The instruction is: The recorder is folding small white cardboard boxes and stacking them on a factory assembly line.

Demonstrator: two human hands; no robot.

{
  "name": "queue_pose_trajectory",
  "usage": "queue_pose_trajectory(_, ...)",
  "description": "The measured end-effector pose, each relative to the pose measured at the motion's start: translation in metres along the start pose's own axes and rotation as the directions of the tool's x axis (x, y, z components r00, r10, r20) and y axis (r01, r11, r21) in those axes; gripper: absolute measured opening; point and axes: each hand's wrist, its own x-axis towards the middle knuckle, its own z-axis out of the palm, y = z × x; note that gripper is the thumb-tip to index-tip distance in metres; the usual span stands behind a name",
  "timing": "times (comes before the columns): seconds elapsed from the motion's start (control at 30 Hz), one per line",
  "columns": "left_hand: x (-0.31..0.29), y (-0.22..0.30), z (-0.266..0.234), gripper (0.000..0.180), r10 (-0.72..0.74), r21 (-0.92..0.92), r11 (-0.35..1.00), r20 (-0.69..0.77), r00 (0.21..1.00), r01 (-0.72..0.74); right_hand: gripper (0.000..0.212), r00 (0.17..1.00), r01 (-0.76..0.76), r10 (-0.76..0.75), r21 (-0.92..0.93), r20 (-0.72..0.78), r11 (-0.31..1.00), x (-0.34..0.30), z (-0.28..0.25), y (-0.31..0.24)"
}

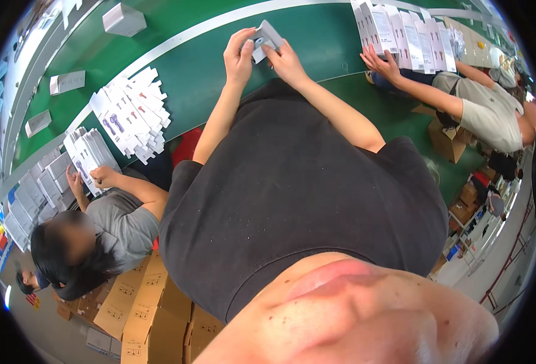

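Above the green table, my left hand [239,57] and my right hand [285,65] hold a small grey-white box [270,33] between them. My left fingers are closed on its left side, and my right thumb and fingers press on its lower right. A small grey piece [259,43] shows at the box between my hands; its exact kind is too small to tell. The fingers partly hide the box.
A fanned pile of printed white flat cartons [133,115] lies to the left, beside a co-worker [122,212] handling more. Another co-worker [486,109] reaches to a row of cartons [410,39] at right. White boxes [124,20] sit beyond the pale rail [177,39].
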Motion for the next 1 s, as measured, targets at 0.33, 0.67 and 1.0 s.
queue_pose_trajectory(0.33,-0.014,-0.014,0.007,0.03,0.107,0.315,0.942,0.044,0.993,-0.116,0.036,0.946,0.317,-0.32,-0.065,-0.052,0.946,0.007,0.005,-0.019)
queue_pose_trajectory(0.67,-0.026,-0.025,0.006,0.082,-0.051,0.264,0.963,0.01,0.999,0.047,0.042,0.744,0.588,-0.644,-0.633,0.179,0.504,0.011,0.022,-0.004)
queue_pose_trajectory(1.0,-0.03,-0.036,0.0,0.101,-0.044,0.296,0.954,0.013,0.999,0.038,0.049,0.704,0.585,-0.625,-0.774,0.337,0.241,0.01,0.025,0.006)
